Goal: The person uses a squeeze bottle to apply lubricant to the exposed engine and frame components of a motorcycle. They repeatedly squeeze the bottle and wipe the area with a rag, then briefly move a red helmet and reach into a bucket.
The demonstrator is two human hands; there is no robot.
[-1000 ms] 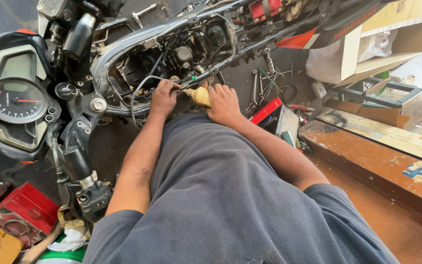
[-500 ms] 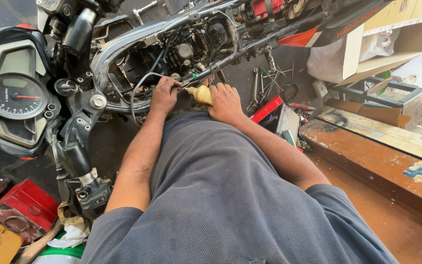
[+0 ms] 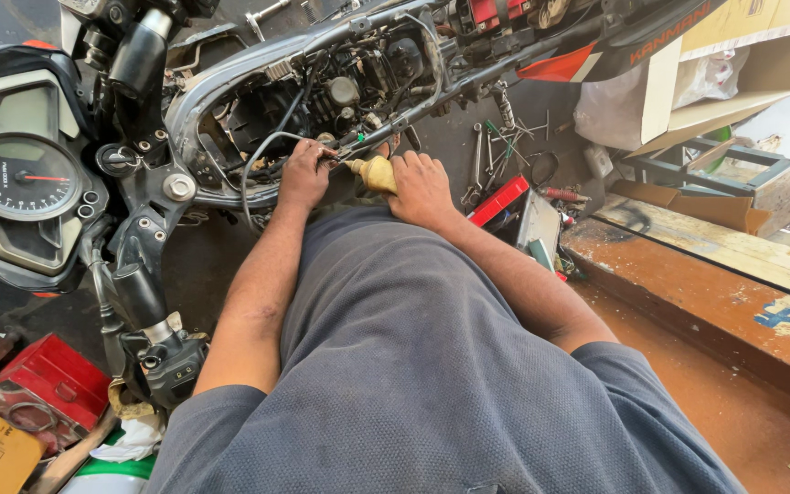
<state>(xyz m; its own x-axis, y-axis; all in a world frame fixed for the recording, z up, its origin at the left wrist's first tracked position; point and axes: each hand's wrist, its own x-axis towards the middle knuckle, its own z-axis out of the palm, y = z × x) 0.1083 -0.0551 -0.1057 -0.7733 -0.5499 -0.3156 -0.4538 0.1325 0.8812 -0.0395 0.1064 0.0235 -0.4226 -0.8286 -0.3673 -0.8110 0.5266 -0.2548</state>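
A stripped motorcycle frame (image 3: pixel 230 82) with exposed engine parts and cables lies across the top of the head view. My left hand (image 3: pixel 305 174) grips black wires at the frame's lower rail. My right hand (image 3: pixel 422 187) is closed around a screwdriver with a yellowish handle (image 3: pixel 372 172), its tip pointing left toward the wires by my left hand. Both forearms reach forward over my grey shirt (image 3: pixel 413 366).
A round speedometer cluster (image 3: pixel 16 178) and handlebar controls (image 3: pixel 162 352) sit at left. Several wrenches (image 3: pixel 491 151) lie on the dark floor beyond a red tool tray (image 3: pixel 500 199). Red boxes (image 3: pixel 34 389) sit lower left; a wooden plank (image 3: pixel 715 265) and cardboard boxes (image 3: pixel 724 64) stand right.
The view has drifted slightly. Both hands stay at the same spot on the frame, with only small shifts of the fingers.
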